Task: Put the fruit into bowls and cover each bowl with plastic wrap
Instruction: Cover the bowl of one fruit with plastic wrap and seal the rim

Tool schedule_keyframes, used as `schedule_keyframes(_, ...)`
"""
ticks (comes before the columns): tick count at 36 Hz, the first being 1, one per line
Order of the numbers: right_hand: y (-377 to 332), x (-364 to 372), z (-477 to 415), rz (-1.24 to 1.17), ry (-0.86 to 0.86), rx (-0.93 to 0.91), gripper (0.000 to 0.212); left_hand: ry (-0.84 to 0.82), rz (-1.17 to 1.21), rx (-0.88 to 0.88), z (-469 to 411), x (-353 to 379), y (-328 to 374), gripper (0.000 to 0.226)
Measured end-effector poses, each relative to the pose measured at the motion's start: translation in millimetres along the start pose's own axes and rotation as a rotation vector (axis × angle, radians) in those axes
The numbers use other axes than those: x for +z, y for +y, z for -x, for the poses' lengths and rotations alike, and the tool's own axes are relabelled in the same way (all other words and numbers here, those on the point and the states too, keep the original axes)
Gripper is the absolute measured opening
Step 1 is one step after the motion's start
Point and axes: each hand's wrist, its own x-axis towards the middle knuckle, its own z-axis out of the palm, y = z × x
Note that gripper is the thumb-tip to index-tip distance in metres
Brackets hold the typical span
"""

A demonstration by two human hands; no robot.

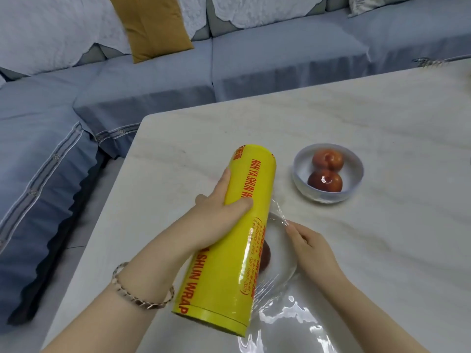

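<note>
My left hand (219,215) grips a big yellow roll of plastic wrap (229,225) and holds it tilted over a near glass bowl (283,256). A dark red fruit (266,253) peeks out from behind the roll inside that bowl. My right hand (311,245) pinches the edge of the clear film (279,215) pulled off the roll over the bowl. Farther back, a second bowl (327,173) holds two red fruits (326,171) and looks covered with film. More clear film (288,324) lies shiny on the table near me.
The marble table (356,110) runs right and back, its left edge close to the roll. A blue-grey sofa (127,85) with a mustard cushion (150,26) wraps the left and far sides. A small blurred metal object (430,62) sits at the table's far right.
</note>
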Motion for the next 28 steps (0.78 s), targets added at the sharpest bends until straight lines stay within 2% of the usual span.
schedule_keyframes(2,-2.1,-1.5,-0.2,-0.035,-0.015,-0.012,0.035,-0.028,0.177,0.004,1.5,-1.2,-6.5,0.11)
schedule_keyframes(3,-1.8,-1.0,-0.5,-0.028,-0.011,-0.02,0.035,-0.04,0.264,0.012,2.1,-0.6,-9.8,0.102)
schedule_keyframes(6,-1.5,4.1,0.0,0.047,0.024,-0.04,0.03,-0.017,0.393,0.037,4.3,0.1,-14.8,0.058)
schedule_keyframes(8,-0.7,6.7,-0.9,0.074,0.056,-0.05,0.028,0.027,0.407,0.058,5.6,-1.5,-17.5,0.051)
schedule_keyframes(11,-1.2,9.2,-3.7,0.065,0.096,-0.054,0.027,0.136,0.342,0.106,9.8,-5.9,-23.9,0.062)
schedule_keyframes(15,-1.6,13.7,-7.1,0.07,0.126,-0.057,0.028,0.26,0.187,0.096,12.4,-10.9,-43.9,0.097)
schedule_keyframes(24,-3.4,17.6,-14.4,0.055,0.143,-0.066,0.03,0.374,-0.142,-0.12,26.2,-1.1,-62.7,0.099)
schedule_keyframes(26,-1.5,16.6,-14.1,0.067,0.145,-0.062,0.03,0.389,-0.145,-0.127,25.2,3.0,-64.4,0.1)
schedule_keyframes(28,0.4,14.5,-14.5,0.08,0.14,-0.059,0.029,0.37,-0.039,-0.15,23.2,1.6,-65.7,0.097)
